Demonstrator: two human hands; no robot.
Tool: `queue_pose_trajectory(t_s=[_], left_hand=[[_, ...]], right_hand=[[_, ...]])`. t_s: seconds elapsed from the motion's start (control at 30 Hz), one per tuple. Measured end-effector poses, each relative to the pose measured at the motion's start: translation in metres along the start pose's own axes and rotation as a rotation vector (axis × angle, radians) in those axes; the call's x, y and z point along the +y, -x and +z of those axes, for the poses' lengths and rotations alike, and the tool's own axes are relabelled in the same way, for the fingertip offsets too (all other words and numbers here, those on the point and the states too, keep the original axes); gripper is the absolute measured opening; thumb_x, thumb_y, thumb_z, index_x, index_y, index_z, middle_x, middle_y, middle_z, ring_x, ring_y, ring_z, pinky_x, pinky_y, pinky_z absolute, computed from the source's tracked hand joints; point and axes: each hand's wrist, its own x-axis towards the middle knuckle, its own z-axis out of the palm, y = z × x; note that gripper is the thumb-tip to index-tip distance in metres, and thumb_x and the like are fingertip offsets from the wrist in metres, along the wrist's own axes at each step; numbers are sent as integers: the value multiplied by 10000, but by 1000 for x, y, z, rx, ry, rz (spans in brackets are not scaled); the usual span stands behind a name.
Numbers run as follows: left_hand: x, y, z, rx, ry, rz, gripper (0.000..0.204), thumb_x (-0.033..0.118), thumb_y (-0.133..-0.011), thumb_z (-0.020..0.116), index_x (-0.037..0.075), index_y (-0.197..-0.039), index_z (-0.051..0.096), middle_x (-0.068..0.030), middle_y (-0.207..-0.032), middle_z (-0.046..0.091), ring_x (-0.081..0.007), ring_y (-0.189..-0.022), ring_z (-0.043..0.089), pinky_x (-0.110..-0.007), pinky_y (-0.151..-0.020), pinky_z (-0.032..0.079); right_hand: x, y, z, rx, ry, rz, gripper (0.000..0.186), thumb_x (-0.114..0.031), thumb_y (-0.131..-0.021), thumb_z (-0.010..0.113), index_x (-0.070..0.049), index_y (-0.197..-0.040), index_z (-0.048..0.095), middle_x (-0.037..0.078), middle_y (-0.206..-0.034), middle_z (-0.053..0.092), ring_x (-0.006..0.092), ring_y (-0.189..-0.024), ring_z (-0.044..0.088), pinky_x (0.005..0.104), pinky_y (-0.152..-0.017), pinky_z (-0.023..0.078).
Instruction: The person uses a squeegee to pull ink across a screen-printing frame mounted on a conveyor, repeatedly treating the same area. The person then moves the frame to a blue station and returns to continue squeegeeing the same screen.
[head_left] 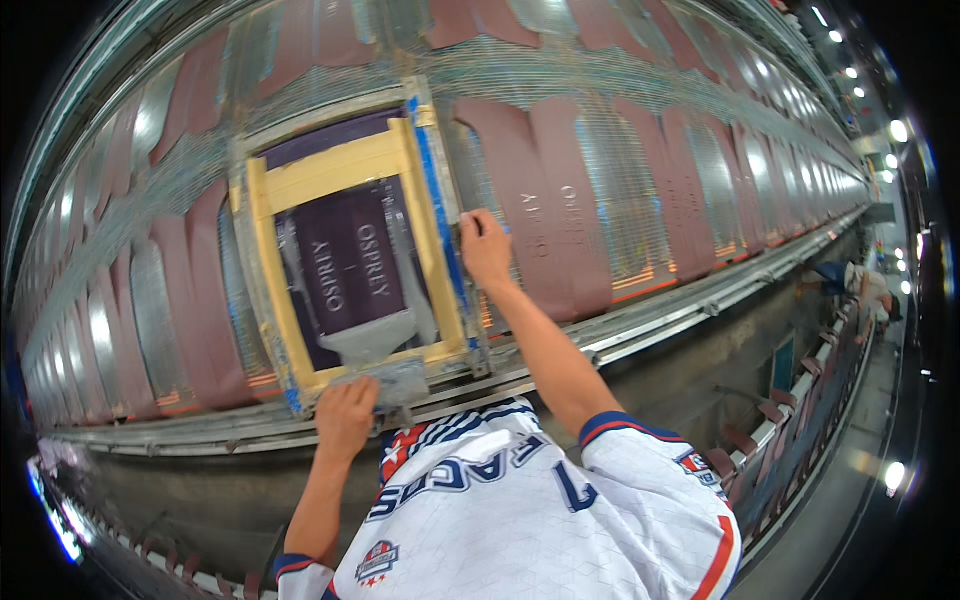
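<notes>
A screen printing frame (445,190) lies on the long table, its inside edges covered with yellow tape and a strip of blue tape along the right side. Dark mesh with pale lettering (345,260) shows in its middle, and a grey smear crosses the mesh near my side. At the frame's near edge my left hand (345,415) is closed on the left end of a grey, smeared squeegee (400,382). Fingers curled, my right hand (487,248) grips the frame's right rail; its fingertips are partly hidden.
Maroon cut pieces (545,210) lie in rows along the table on both sides of the frame. A metal rail (680,318) runs along the table's near edge. Far right, another person (868,295) stands in the aisle near a second rack (760,435) with maroon pieces.
</notes>
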Motion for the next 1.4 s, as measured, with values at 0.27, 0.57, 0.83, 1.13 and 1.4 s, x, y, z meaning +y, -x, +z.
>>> queue_pose_trajectory(t_s=[0.27,0.57,0.83,1.13,1.4], left_hand=[[-84,-71,6,158,-110,94,293,85,-809,608,88,-1092,684,-37,-1074,693,-233,-870,645,-382,-787,513],[-164,-229,-58,41,108,-11,261,181,-768,796,112,-1013,738,-55,-956,729,-310,-880,676,-430,-759,534],[-165,-218,-45,6,96,-83,190,191,-781,754,127,-959,743,-80,-926,718,-328,-899,686,-464,-783,544],[-93,-105,-15,-149,184,-8,390,118,-656,800,138,-1039,725,-48,-1026,730,-288,-930,686,-427,-831,551],[-174,-236,-51,3,53,-90,241,224,-783,790,123,-998,748,-93,-892,714,-340,-861,687,-452,-780,544]], right_hand=[[-3,-5,0,-84,135,18,274,-306,-990,598,-49,-1048,670,206,-933,704,418,-861,672,456,-769,513],[-11,-1,-1,-28,97,109,260,-290,-996,600,-41,-1034,664,203,-904,699,392,-832,677,451,-755,509],[-10,-1,5,-62,65,139,262,-283,-990,615,-29,-1021,673,174,-876,704,338,-825,679,421,-763,506],[-12,-1,2,-38,59,129,274,-301,-998,606,-34,-1005,667,130,-795,679,261,-729,654,393,-714,500],[-3,-1,6,-51,122,100,288,-309,-1001,597,-29,-1013,666,158,-846,695,304,-807,676,400,-762,505]])
